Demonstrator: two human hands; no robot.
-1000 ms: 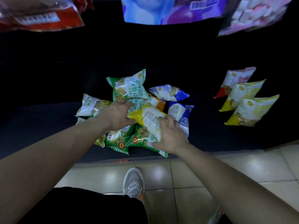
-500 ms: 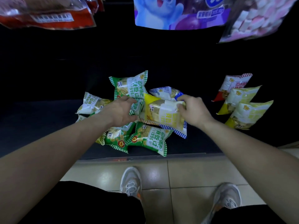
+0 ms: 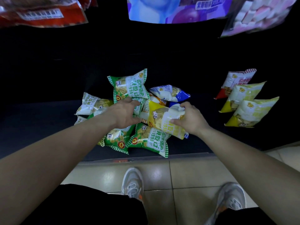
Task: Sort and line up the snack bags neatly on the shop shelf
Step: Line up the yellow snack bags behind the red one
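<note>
The yellow bag (image 3: 164, 120), printed "1996", lies over the heap of green bags (image 3: 129, 88) on the dark shelf (image 3: 40, 124). The right hand (image 3: 191, 118) has its grip pinching it; the left hand (image 3: 125, 114) presses its end. Three sorted bags (image 3: 246, 101) lie well apart at the right.

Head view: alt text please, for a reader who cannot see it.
Both hands hold a yellow snack bag above a jumbled pile of green bags on a dark shelf, left hand and right hand at opposite ends. To the right, three bags lie lined up.
</note>
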